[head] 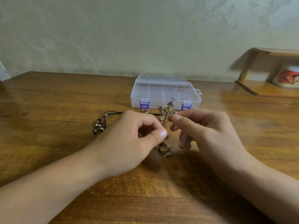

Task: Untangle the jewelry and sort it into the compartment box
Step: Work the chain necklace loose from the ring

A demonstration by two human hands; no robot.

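**Both hands in the jewelry knot, box shut at the back**

So there's one container here: a clear plastic compartment box sitting on the far middle of the wooden table, close to the wall. Lid looks closed, with two purple latches on the near side, one left, one right. You can see dividers through the plastic, and I can't make out anything lying in the compartments, though it's too hazy to be sure.

The jewelry tangle is up off the table, just in front of the box, between the two hands. It's a gold and silver clump of chain and charms with a small silver ring sticking up at the top, which overlaps the box front from this angle. How many pieces are knotted in there, I can't tell.

The left hand has its fingers curled in, thumb pressed toward the forefinger, pinching the lower part of the tangle. A gold ring and a small charm hang just under that thumb. The right hand pinches the upper part of the clump between thumb and forefinger, other fingers loosely bent below.

Off to the left on the table lies one dark cord necklace with a bunch of beads at its near end. Its cord runs right, behind the left hand.

Far right there's a wooden shelf with a white cup on it, blurry.
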